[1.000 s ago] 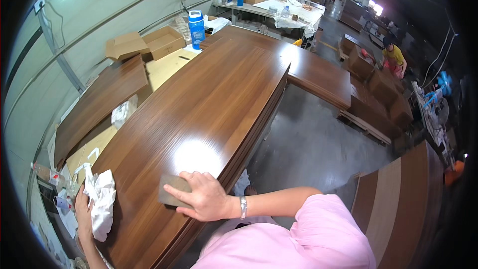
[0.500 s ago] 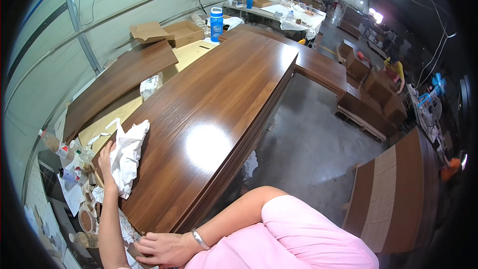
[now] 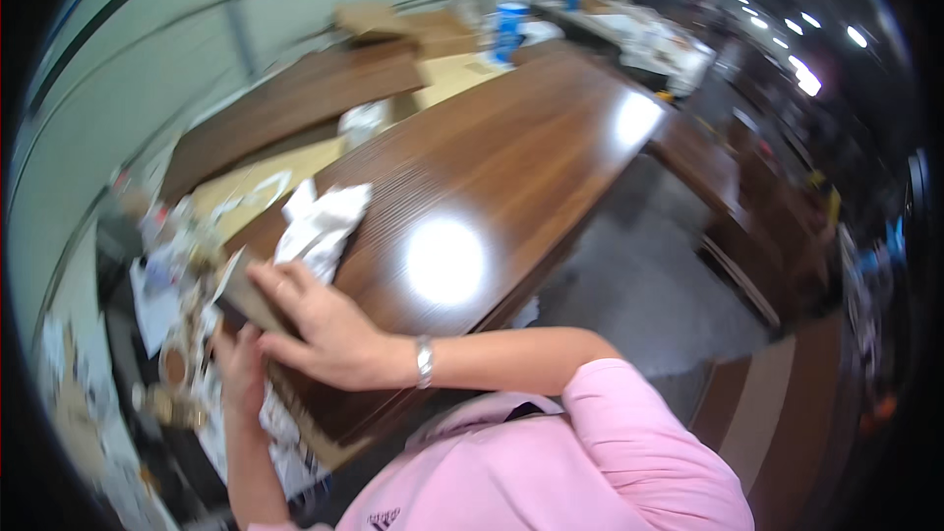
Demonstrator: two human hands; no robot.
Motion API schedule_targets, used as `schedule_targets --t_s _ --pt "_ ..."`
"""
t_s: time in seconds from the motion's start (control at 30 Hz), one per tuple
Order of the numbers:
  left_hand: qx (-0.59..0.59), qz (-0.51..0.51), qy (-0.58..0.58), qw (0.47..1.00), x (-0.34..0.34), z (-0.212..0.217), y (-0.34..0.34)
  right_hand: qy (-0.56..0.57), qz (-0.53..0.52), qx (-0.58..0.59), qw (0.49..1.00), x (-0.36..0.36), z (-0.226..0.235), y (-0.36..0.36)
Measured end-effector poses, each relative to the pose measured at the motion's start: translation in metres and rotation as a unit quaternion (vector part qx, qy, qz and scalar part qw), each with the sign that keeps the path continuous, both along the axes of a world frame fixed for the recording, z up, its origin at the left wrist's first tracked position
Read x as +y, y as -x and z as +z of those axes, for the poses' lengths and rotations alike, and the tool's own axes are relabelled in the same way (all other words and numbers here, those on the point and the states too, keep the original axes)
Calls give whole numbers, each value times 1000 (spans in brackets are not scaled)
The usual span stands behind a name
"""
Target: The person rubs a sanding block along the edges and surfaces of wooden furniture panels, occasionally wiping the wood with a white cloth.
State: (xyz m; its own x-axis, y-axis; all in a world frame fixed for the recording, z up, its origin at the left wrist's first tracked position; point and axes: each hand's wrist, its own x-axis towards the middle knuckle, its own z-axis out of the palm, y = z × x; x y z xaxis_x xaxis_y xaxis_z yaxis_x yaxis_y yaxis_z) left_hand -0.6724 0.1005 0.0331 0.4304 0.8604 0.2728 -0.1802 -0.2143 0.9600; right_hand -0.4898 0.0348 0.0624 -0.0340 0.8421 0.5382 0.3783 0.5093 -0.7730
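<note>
My right hand [image 3: 329, 329] is closed on a grey-brown rectangular block [image 3: 246, 297], its fingers lying along the top near the panel's left edge. At the block's lower end are the curled fingers of my left hand [image 3: 239, 366], somewhat blurred, and they appear to grip it too. A crumpled white cloth [image 3: 324, 228] rests on the dark brown wood panel [image 3: 492, 167], just beyond my right hand. The glossy panel tops a stack of panels and reflects a bright lamp.
Left of the stack, bottles, paper and a round container [image 3: 175, 366] crowd together. Another brown panel [image 3: 295, 103], cardboard boxes [image 3: 433, 31] and a blue bottle [image 3: 508, 29] are farther back. Brown furniture pieces [image 3: 777, 206] stand across the grey floor at right.
The left hand has let go of the white cloth and drawn back. My right hand has come up over the panel's left edge with the block. The view has swung and blurred.
</note>
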Motion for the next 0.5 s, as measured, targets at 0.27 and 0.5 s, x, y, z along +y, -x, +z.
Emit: schedule_targets --t_s 0.27,0.5 --pt "21 324 -48 945 12 12 79 -110 -57 -290 949 61 22 -50" --pt "321 369 -73 869 61 -95 97 19 -87 -414 906 103 -17 -85"
